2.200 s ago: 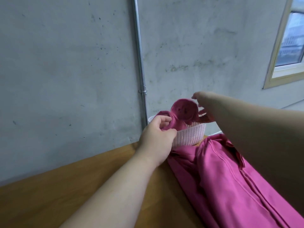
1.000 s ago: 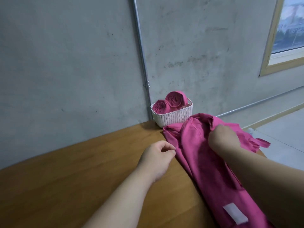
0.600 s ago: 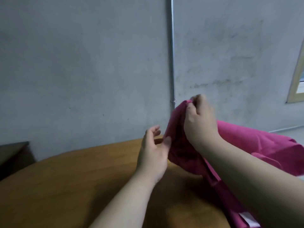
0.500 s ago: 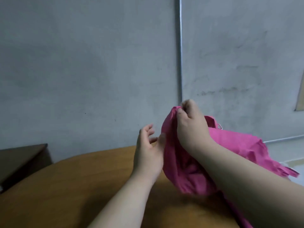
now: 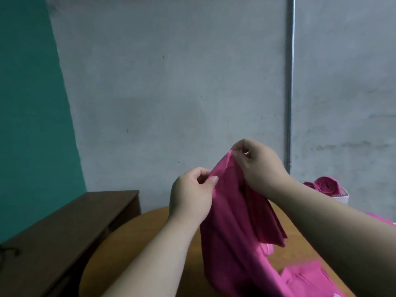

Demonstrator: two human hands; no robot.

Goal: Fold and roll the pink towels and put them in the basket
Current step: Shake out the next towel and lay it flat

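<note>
Overhead, left hand and right hand pinch pink towel.

Pretty dim and flat overall, with a cool grey-blue cast. There's no glare and no hard shadows, so I can't tell where the light comes from. The pink towel goes dark in the folds right below where the left hand and right hand pinch it, and brighter pink lower down to the right. There's soft shade on the table under the grip. Fingertips look a bit smeared. The rolled towels to the right are soft too. Wide-angle warp: the teal wall edge far left leans hard.
</note>
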